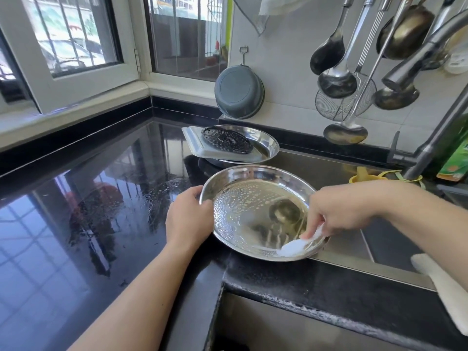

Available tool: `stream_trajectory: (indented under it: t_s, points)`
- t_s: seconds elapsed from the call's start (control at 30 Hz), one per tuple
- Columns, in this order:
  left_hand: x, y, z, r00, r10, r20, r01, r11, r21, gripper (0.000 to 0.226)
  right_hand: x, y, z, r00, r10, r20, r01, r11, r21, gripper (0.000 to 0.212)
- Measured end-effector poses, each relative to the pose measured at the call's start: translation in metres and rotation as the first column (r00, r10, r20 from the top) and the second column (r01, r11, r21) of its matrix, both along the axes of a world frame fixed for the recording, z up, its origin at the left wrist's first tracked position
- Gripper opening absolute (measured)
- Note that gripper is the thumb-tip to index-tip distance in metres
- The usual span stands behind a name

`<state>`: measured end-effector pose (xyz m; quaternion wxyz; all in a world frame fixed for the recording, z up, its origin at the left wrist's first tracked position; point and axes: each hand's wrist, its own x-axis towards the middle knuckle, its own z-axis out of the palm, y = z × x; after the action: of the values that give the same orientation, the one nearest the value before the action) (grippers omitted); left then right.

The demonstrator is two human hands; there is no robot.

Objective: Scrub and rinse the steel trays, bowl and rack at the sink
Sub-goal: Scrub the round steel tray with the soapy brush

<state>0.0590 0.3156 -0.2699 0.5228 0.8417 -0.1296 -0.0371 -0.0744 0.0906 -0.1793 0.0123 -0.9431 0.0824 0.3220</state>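
Steel round tray point(253, 196), wet and beaded with suds, sits tilted at the near left edge of the sink point(379, 239), its left rim over the black table point(76, 211). Left hand point(188, 221) grasps the tray's left rim, fingers curled over the edge. Right hand point(339, 211) pinches a white soapy scrub pad point(295, 247), pressed against the tray's near right inner surface. Farther back on the table, a second round steel tray point(268, 144) holds a rectangular tray point(195, 145) lying across it, with a dark round perforated rack point(226, 141) on top of that. Grey bowl point(238, 93) hangs from a hook on the far wall, bottom facing out. Ladles point(336, 79) and a wire skimmer point(342, 102) hang on the wall at far right. Faucet point(428, 57) angles in from the upper right. Yellow item point(367, 177) lies at the far sink edge, unclear what. Green bottle point(455, 158) at right edge. White cloth point(443, 282) drapes over the near sink rim at right. Windows point(76, 34) far left.
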Motion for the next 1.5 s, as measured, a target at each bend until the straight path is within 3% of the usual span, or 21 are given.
stream_trajectory:
  t_s: [0.13,0.27,0.4,0.5,0.63,0.8,1.1,1.27,1.37,1.5]
  points:
    - [-0.001,0.0,0.001,1.0,-0.008,-0.007,0.008,1.0,-0.009,0.04,0.017,-0.003,-0.013,0.996,-0.034,0.087,0.029,0.998,0.059,0.041]
    - [-0.002,0.0,0.003,0.999,-0.033,-0.003,0.033,0.999,-0.011,0.04,0.048,0.02,-0.048,0.967,-0.086,0.24,0.017,0.962,0.272,0.04]
    - [-0.003,0.002,0.003,0.999,-0.047,0.004,0.047,0.999,-0.013,0.039,0.077,0.005,-0.062,0.875,-0.081,0.478,0.043,0.995,0.091,0.042]
    - [-0.001,0.002,0.002,0.998,-0.055,0.01,0.055,0.998,-0.01,0.036,0.075,-0.003,-0.055,0.901,-0.029,0.432,0.0,0.998,0.068,0.041]
    - [0.001,0.001,0.001,1.0,-0.024,0.01,0.024,1.0,-0.005,0.038,0.045,0.002,-0.045,0.967,0.111,0.23,-0.128,0.99,0.063,0.049]
    - [0.001,0.001,-0.001,1.0,-0.016,0.019,0.016,1.0,-0.003,0.035,0.018,-0.008,-0.033,0.996,0.048,0.077,-0.057,0.991,0.117,0.042]
    - [0.001,0.0,0.0,0.999,-0.026,0.025,0.027,1.0,-0.015,0.039,0.058,-0.018,-0.043,0.902,-0.148,0.407,0.14,0.989,0.05,0.044]
    - [0.002,0.0,-0.003,0.999,-0.028,0.019,0.028,0.999,-0.016,0.036,0.039,-0.002,-0.043,0.969,-0.003,0.248,-0.013,0.998,0.066,0.05]
    - [0.001,0.0,-0.002,1.0,-0.019,-0.003,0.019,0.999,-0.032,0.027,0.019,0.001,-0.028,0.991,0.022,0.131,-0.028,0.999,0.042,0.043]
    - [0.0,0.0,-0.001,0.999,-0.032,-0.034,0.03,0.998,-0.057,0.025,0.021,-0.006,-0.024,0.974,-0.065,0.219,0.067,0.998,0.002,0.043]
